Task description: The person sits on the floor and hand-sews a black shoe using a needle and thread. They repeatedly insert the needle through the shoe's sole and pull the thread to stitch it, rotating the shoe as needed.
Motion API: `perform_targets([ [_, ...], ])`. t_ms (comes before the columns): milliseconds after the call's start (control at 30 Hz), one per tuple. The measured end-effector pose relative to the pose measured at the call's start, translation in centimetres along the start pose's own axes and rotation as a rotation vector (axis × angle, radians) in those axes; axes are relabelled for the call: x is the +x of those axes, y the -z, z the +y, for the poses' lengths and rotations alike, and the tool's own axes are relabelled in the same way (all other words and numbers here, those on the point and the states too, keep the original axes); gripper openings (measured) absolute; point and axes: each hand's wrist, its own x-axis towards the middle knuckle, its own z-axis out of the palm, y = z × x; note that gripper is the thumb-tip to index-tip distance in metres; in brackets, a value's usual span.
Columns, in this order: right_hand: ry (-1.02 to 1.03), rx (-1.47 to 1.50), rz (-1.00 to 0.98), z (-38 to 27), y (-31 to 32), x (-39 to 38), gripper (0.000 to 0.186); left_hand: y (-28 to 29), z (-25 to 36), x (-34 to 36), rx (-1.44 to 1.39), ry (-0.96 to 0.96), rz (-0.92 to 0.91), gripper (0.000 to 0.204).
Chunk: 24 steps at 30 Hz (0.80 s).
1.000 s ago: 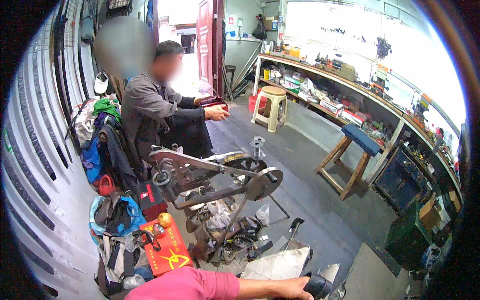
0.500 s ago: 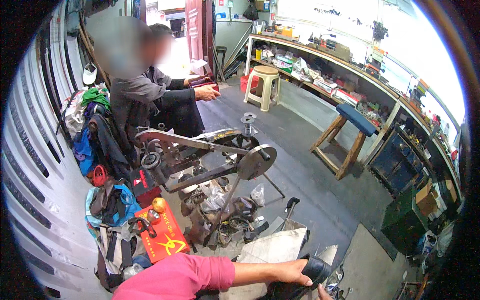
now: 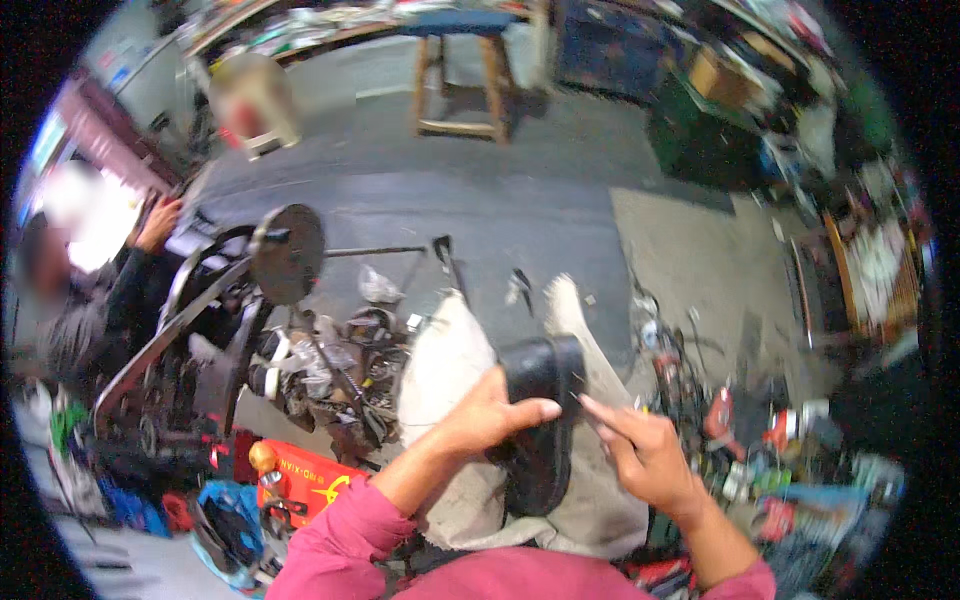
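Observation:
A black shoe (image 3: pixel 540 440) lies over the cream cloth (image 3: pixel 445 370) spread across my lap. My left hand (image 3: pixel 498 410) is closed round the shoe's left side, its thumb pressed across the upper. To the right, my right hand (image 3: pixel 640 450) comes up to the shoe's right edge with index finger and thumb drawn together. A thin glint shows at the fingertips, too small and blurred to name. Most of my left fingers are hidden behind the shoe.
A hand-cranked machine with a round metal wheel (image 3: pixel 288 255) stands front left, near a seated person's hand (image 3: pixel 158 222). An orange-red box (image 3: pixel 310 482) lies left of my arm. Loose tools and parts (image 3: pixel 740 450) clutter the right floor. A blue-topped wooden stool (image 3: pixel 460 25) stands far ahead.
My view has swung right and down, bringing the lap and shoe to the middle. The right hand, barely showing before, is now in full view beside the shoe.

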Motion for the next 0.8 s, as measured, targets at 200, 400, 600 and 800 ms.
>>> perform_targets([
  [200, 0.031, 0.069, 0.026, 0.2, -0.1, -0.2, 0.052, -0.6, 0.9, -0.2, -0.044, 0.016, 0.043, 0.042],
  [400, 0.081, 0.032, 0.107, 0.3, -0.7, -0.6, 0.052, -0.6, 0.7, -0.1, -0.021, 0.005, 0.031, 0.044],
  [600, 0.014, 0.075, 0.081, 0.2, -0.3, -1.9, 0.054, -0.5, 0.6, 0.1, 0.004, -0.041, 0.036, 0.047],
  [800, 0.035, -0.001, 0.15, 0.1, -1.2, -1.2, 0.055, -0.5, 0.7, 0.0, 0.031, -0.044, 0.029, 0.046],
])
